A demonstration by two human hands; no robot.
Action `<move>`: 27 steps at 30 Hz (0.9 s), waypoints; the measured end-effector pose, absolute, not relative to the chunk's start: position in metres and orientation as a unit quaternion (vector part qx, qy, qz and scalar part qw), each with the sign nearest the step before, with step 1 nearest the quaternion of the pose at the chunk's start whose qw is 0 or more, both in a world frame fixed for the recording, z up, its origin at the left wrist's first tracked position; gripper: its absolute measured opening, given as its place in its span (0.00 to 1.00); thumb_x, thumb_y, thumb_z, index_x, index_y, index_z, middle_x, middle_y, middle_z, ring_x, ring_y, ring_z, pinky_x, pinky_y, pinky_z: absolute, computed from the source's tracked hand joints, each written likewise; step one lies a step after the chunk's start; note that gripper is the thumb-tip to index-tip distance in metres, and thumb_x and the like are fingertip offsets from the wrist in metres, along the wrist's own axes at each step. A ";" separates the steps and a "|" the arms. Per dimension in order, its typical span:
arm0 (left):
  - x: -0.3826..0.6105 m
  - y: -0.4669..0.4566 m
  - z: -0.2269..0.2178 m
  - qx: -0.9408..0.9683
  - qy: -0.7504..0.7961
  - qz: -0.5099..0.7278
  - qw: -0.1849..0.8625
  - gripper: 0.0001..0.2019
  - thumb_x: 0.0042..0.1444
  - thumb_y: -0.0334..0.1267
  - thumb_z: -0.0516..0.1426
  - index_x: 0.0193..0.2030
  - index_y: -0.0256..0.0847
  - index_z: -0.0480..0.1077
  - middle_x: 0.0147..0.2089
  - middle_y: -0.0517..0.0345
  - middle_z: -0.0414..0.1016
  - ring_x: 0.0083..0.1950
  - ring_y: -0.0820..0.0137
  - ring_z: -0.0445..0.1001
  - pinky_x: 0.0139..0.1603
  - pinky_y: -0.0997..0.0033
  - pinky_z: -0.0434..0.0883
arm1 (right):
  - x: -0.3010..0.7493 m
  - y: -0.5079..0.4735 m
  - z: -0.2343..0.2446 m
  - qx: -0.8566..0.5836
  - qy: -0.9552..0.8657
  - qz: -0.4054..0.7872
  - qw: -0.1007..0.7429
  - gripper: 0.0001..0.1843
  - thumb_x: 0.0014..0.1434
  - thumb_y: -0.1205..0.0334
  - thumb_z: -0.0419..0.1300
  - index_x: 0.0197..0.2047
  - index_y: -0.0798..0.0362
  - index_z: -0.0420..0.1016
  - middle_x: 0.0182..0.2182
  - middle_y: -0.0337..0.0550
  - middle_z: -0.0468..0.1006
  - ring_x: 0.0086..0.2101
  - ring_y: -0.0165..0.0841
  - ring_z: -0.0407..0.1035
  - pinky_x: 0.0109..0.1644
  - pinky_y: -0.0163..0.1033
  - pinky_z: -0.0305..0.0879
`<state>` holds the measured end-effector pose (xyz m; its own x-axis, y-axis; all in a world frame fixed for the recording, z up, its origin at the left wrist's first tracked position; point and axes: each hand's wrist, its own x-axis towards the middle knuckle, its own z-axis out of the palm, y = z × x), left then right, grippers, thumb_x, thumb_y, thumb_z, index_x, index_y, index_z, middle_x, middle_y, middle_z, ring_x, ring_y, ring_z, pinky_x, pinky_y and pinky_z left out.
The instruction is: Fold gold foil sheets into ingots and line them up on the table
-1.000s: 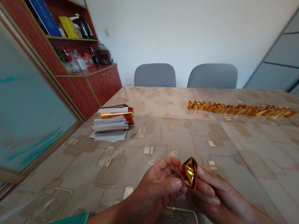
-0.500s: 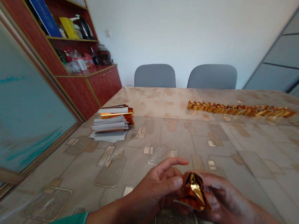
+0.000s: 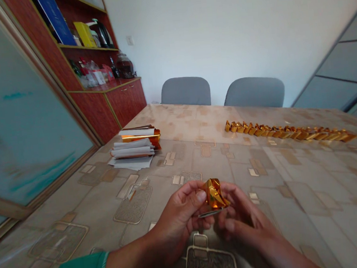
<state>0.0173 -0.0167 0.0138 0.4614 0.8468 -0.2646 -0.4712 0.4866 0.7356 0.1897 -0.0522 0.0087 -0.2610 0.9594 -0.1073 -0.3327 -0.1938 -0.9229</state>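
A folded piece of shiny gold foil paper [image 3: 215, 194] is between my two hands, just above the table. My left hand [image 3: 183, 218] is closed on its left side, thumb in front and fingers beneath and behind. My right hand [image 3: 248, 215] curls round the right side, fingertips against the foil and thumb lower down, a little apart from it. A thin pale edge of the paper shows along the bottom. The fingers partly hide its far side.
Stacked sheets of gold and white paper [image 3: 133, 154] lie at the table's left. A long row of folded gold foil pieces [image 3: 287, 132] stretches across the far right. Two grey chairs [image 3: 185, 91] stand behind the patterned tablecloth [image 3: 207, 167]. A red cabinet [image 3: 96, 110] is at the back left.
The foil piece has moved up and left and is turned differently. My left hand's raised index finger has come down onto it. My right hand has shifted its hold, its thumb now lower.
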 end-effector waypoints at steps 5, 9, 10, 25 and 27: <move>0.021 -0.020 0.013 0.329 0.329 0.419 0.780 0.19 0.54 0.44 0.69 0.44 0.38 0.68 0.35 0.59 0.77 0.29 0.76 0.74 0.30 0.77 0.71 | 0.184 -0.058 -0.003 -0.434 -0.479 0.595 0.478 0.36 0.55 0.53 0.72 0.63 0.45 0.64 0.40 0.44 0.77 0.35 0.37 0.71 0.39 0.42 0.67; 0.022 -0.023 0.010 0.377 0.323 0.419 0.761 0.17 0.56 0.45 0.67 0.42 0.38 0.68 0.26 0.62 0.76 0.24 0.77 0.72 0.27 0.79 0.67 | 0.183 -0.058 0.005 -0.379 -0.490 0.621 0.480 0.23 0.62 0.51 0.65 0.59 0.46 0.70 0.37 0.43 0.77 0.36 0.37 0.71 0.42 0.43 0.67; 0.021 -0.023 0.010 0.384 0.324 0.416 0.758 0.17 0.56 0.46 0.67 0.42 0.38 0.68 0.25 0.62 0.76 0.24 0.77 0.72 0.27 0.79 0.67 | 0.184 -0.058 0.007 -0.376 -0.497 0.618 0.480 0.22 0.63 0.51 0.64 0.58 0.46 0.71 0.37 0.43 0.77 0.36 0.37 0.71 0.42 0.44 0.68; 0.026 -0.023 0.014 0.425 0.366 0.417 0.715 0.17 0.49 0.41 0.70 0.32 0.39 0.65 0.26 0.61 0.75 0.26 0.75 0.72 0.27 0.77 0.68 | 0.185 -0.061 0.023 -0.503 -0.456 0.503 0.535 0.21 0.57 0.50 0.69 0.50 0.46 0.71 0.41 0.45 0.81 0.39 0.41 0.77 0.42 0.45 0.71; 0.026 -0.025 0.015 0.436 0.366 0.419 0.707 0.14 0.50 0.39 0.69 0.34 0.39 0.67 0.27 0.62 0.75 0.27 0.75 0.72 0.29 0.77 0.69 | 0.182 -0.061 0.023 -0.505 -0.444 0.506 0.540 0.19 0.56 0.52 0.70 0.48 0.46 0.71 0.38 0.43 0.81 0.37 0.40 0.77 0.40 0.43 0.71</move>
